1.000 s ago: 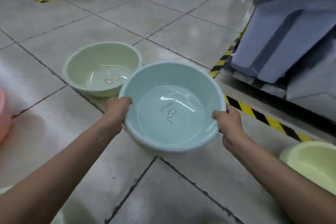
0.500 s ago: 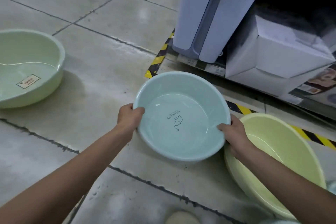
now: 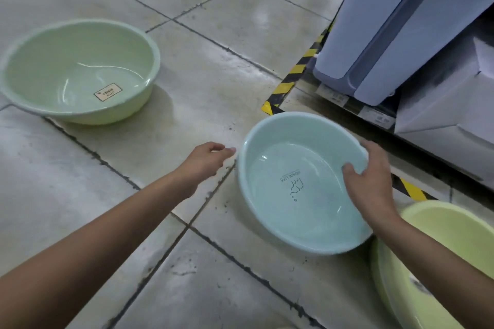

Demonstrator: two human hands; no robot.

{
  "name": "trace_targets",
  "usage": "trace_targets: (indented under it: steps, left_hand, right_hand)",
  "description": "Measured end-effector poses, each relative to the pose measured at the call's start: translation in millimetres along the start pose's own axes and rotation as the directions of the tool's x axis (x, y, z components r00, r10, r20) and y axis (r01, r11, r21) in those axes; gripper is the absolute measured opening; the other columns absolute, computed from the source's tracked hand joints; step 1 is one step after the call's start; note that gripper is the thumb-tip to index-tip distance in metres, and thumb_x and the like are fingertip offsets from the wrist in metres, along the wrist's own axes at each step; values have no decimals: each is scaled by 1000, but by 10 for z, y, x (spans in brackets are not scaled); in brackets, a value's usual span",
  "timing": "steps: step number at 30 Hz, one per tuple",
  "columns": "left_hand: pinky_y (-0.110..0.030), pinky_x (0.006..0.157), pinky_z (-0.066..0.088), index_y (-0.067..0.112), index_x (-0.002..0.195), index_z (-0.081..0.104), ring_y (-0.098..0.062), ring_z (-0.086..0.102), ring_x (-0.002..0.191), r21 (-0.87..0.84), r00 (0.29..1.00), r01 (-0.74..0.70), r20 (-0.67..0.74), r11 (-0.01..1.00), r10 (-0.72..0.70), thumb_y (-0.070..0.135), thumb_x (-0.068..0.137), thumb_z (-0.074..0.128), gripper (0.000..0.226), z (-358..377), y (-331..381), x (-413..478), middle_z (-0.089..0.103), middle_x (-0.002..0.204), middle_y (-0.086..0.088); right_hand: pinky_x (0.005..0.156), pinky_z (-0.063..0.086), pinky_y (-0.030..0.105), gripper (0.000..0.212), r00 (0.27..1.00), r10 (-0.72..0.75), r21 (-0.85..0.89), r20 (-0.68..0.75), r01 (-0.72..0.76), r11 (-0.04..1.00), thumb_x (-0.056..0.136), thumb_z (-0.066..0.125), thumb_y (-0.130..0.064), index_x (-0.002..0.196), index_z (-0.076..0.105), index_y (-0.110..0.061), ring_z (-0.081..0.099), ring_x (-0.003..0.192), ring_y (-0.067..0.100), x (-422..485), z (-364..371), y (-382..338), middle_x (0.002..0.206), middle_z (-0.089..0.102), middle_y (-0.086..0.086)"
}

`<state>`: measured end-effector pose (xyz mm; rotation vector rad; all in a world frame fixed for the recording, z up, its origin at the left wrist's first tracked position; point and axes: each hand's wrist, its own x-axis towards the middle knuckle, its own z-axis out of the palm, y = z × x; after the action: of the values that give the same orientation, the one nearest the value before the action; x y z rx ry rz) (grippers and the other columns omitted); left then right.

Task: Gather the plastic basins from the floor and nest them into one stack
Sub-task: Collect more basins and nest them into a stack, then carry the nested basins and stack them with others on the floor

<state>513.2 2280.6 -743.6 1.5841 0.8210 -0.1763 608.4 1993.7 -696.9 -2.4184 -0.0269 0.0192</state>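
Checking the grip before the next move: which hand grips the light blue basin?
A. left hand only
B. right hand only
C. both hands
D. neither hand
B: the right hand grips the light blue basin at its rim, thumb inside, while the left hand is beside the rim with loosely curled fingers, holding nothing.

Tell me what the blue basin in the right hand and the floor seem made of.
Blue basin: probably thin moulded plastic, glossy; curved light streaks, a rolled rim and a printed logo inside. Floor: looks like glazed ceramic tile, semi-gloss; dark grout lines and soft reflections, with scuffs.
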Motion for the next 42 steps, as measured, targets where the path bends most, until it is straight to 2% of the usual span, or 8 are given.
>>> trace_targets:
  steps: [5, 10, 17, 20, 25, 30, 34, 42]
  left_hand:
    - [-40, 91, 53, 13, 112, 64, -24, 65, 109, -132, 968, -76, -249, 988, 41, 22, 94, 59, 20, -861, -77, -354, 66, 117, -11]
    - [-36, 88, 53, 22, 97, 65, -17, 64, 98, -162, 844, -108, -537, 981, 5, 17, 93, 59, 9, -1978, -543, -1234, 67, 104, -4]
    - [-22, 64, 43, 19, 107, 66, -11, 56, 78, -155, 423, 61, -891, 986, -166, 20, 91, 63, 17, -2989, -1808, -3103, 65, 97, 0]
    - [-25, 73, 42, 14, 118, 63, -21, 62, 98, -207, 236, 225, -936, 952, -259, 25, 89, 65, 32, -2987, -2467, -3804, 66, 120, -7]
    - [-32, 93, 40, 1, 131, 54, -33, 55, 121, -198, 162, 366, -949, 909, -272, 12, 81, 73, 54, -2615, -3313, -4346, 58, 129, -17]
    - [-46, 98, 48, 16, 130, 51, -34, 58, 113, -274, 76, 399, -941, 875, -329, 9, 70, 71, 64, -2425, -3855, -4509, 61, 125, -10]
    - [-51, 77, 59, 18, 103, 61, -36, 69, 84, -648, 157, 152, -730, 746, -666, 12, 62, 71, 43, -2431, -4027, -4613, 71, 95, -15]
    - [-45, 71, 60, 11, 110, 63, -34, 69, 85, -603, 250, -78, -783, 794, -570, 3, 62, 67, 49, -2951, -3567, -4436, 71, 99, -17]
  right_hand:
    - [97, 48, 34, 40, 938, -252, 236, 239, 195, 952, 94, 60, -20, 133, 56, -27, 57, 117, 14, -213, 592, -1064, 129, 57, -7]
    - [82, 45, 16, 35, 707, -490, 366, 510, 337, 868, 93, 64, -25, 127, 59, -26, 58, 112, 6, -1075, 1349, -1941, 121, 61, -11]
    - [88, 42, 22, 50, 242, -599, 446, 764, 472, 760, 91, 65, -44, 137, 52, -27, 55, 114, 6, -2729, 1985, -2436, 130, 58, -11]
    - [94, 42, 28, 71, 105, -511, 391, 853, 519, 760, 88, 68, -49, 148, 39, -25, 54, 119, 11, -3310, 2161, -2357, 137, 55, -5]
    - [96, 46, 33, 89, 75, -301, 236, 951, 454, 859, 87, 73, -37, 156, 19, -23, 56, 107, 15, -3718, 2321, -2045, 131, 54, -1]
    - [87, 59, 49, 51, 105, -80, 51, 991, 252, 966, 78, 61, -21, 128, 53, -19, 69, 97, 24, -3902, 2602, -1843, 110, 68, 2]
    - [78, 60, 45, 26, 153, -83, 49, 985, 212, 976, 83, 55, -4, 101, 63, -19, 69, 83, 26, -3910, 2683, -2052, 95, 71, 6]
    - [78, 58, 42, 38, 301, -243, 171, 922, 247, 954, 86, 60, -8, 123, 55, -13, 66, 97, 30, -3737, 2763, -2603, 111, 66, 11]
